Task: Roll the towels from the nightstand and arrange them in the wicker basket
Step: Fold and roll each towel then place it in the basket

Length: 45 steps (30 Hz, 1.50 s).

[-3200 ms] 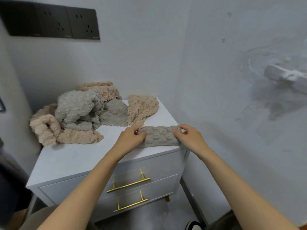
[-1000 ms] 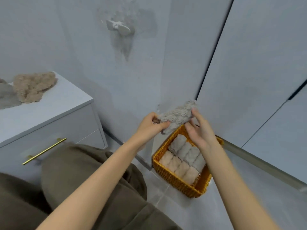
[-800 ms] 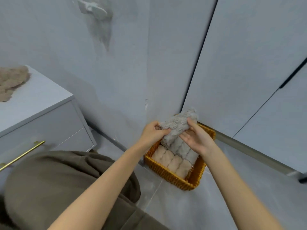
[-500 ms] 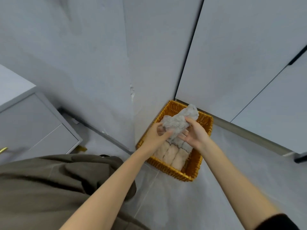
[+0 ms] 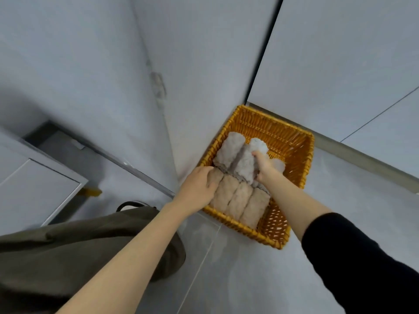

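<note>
An orange wicker basket [image 5: 284, 134] stands on the floor in the corner of the walls. Inside lie several rolled towels: beige rolls [image 5: 240, 198] in the near row and grey rolls [image 5: 229, 148] behind them. My right hand [image 5: 261, 165] grips a rolled grey towel [image 5: 246, 165] and holds it down among the grey rolls. My left hand [image 5: 199, 185] rests with straight fingers on the leftmost beige roll at the basket's left wall. The nightstand's top and its loose towels are out of view.
The nightstand's white side [image 5: 34, 189] shows at the left edge. My knee in olive trousers [image 5: 79, 250] fills the lower left. Grey walls and a cabinet door [image 5: 340, 64] rise right behind the basket. Grey floor tiles [image 5: 238, 279] lie in front.
I turned from the nightstand to the basket with the rolled grey towel. Both hands lowered it from above the basket in among the rolls; the left hand let go and now rests on a beige roll.
</note>
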Each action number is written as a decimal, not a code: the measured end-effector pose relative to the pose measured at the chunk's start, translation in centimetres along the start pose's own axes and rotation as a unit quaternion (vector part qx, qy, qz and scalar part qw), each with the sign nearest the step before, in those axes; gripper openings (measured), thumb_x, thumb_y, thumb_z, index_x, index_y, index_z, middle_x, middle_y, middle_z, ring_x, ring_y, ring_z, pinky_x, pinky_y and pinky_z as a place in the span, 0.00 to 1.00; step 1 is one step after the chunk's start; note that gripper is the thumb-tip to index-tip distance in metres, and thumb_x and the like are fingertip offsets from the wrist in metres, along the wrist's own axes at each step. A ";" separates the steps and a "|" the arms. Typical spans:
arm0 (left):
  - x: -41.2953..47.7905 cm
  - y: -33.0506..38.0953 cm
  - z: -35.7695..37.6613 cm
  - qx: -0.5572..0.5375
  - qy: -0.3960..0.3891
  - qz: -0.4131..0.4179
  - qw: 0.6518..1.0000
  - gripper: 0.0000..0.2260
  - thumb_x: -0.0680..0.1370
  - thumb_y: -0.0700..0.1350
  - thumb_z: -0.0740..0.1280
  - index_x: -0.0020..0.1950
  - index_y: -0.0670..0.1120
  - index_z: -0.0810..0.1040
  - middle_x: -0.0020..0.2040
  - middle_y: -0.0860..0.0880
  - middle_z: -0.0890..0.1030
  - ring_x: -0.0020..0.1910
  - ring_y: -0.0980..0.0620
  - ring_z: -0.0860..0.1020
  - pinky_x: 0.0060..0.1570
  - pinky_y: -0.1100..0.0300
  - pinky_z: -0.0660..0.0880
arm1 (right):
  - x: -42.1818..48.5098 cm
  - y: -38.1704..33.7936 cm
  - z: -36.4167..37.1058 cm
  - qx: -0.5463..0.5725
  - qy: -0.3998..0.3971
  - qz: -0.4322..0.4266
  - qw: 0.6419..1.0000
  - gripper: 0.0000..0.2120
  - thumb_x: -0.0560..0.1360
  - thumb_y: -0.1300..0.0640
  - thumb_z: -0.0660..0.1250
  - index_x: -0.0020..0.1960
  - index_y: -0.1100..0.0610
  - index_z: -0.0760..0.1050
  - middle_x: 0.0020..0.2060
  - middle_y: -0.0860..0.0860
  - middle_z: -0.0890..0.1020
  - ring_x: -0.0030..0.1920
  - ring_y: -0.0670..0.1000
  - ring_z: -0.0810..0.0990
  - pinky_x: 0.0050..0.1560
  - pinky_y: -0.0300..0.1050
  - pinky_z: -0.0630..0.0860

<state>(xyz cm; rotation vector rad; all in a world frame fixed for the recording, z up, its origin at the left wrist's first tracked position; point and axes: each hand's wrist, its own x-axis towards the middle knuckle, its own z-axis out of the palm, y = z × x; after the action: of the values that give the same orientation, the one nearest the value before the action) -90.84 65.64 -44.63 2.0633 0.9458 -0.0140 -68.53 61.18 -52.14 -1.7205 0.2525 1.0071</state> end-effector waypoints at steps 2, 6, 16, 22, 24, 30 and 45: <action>0.7 -0.8 0.2 0.010 0.003 -0.003 1.000 0.22 0.81 0.48 0.59 0.74 0.47 0.63 0.72 0.47 0.66 0.70 0.49 0.66 0.67 0.57 0.63 | 1.8 0.5 0.8 -0.008 0.035 -0.003 0.999 0.27 0.74 0.52 0.68 0.70 0.58 0.67 0.59 0.57 0.78 0.56 0.56 0.79 0.55 0.53 0.79; 1.5 -1.8 0.6 0.015 0.005 -0.017 1.000 0.21 0.80 0.49 0.59 0.74 0.49 0.64 0.71 0.47 0.68 0.68 0.48 0.68 0.67 0.54 0.66 | 3.1 0.7 2.6 -0.027 0.110 -0.027 0.993 0.31 0.77 0.53 0.66 0.76 0.53 0.56 0.68 0.56 0.69 0.65 0.59 0.70 0.64 0.53 0.71; 2.2 -1.0 0.8 0.000 -0.004 -0.004 1.000 0.20 0.81 0.46 0.59 0.74 0.50 0.63 0.72 0.49 0.65 0.70 0.52 0.66 0.66 0.61 0.62 | 4.3 2.6 4.2 -0.311 0.059 -0.085 0.945 0.34 0.82 0.41 0.48 0.79 0.55 0.37 0.77 0.60 0.50 0.76 0.62 0.54 0.74 0.57 0.53; 1.7 0.9 -0.9 -0.020 -0.010 0.002 1.000 0.21 0.82 0.46 0.59 0.74 0.49 0.62 0.73 0.48 0.63 0.67 0.50 0.69 0.61 0.62 0.65 | 3.4 1.8 3.1 -0.372 0.062 -0.155 0.913 0.30 0.83 0.47 0.48 0.78 0.60 0.42 0.77 0.63 0.49 0.74 0.63 0.57 0.71 0.54 0.59; 1.5 1.6 -1.4 -0.028 -0.003 0.003 1.000 0.21 0.82 0.46 0.59 0.74 0.50 0.62 0.73 0.49 0.64 0.56 0.53 0.73 0.53 0.64 0.67 | 2.8 1.4 2.3 -0.386 0.062 -0.179 0.903 0.27 0.83 0.50 0.48 0.78 0.60 0.48 0.76 0.63 0.54 0.74 0.62 0.57 0.70 0.55 0.61; -0.1 2.9 -3.0 -0.034 0.021 0.022 0.999 0.20 0.81 0.45 0.59 0.74 0.49 0.64 0.71 0.49 0.66 0.52 0.60 0.70 0.51 0.69 0.63 | -0.3 0.1 -0.3 -0.412 0.040 -0.196 0.889 0.23 0.83 0.53 0.52 0.76 0.60 0.58 0.74 0.59 0.63 0.73 0.59 0.61 0.70 0.54 0.63; -8.6 7.1 -9.3 -0.123 0.136 0.079 0.980 0.15 0.80 0.43 0.61 0.67 0.50 0.72 0.61 0.53 0.77 0.58 0.58 0.72 0.56 0.66 0.67 | -21.2 -4.0 -1.1 -0.250 -0.207 -0.264 0.908 0.12 0.82 0.57 0.58 0.61 0.55 0.76 0.52 0.51 0.84 0.42 0.48 0.81 0.46 0.42 0.78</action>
<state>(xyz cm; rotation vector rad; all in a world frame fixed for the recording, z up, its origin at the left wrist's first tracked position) -95.38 64.30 -30.88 1.9303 0.8924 0.4577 -78.70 55.48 -33.92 -1.8156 -0.7739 1.0391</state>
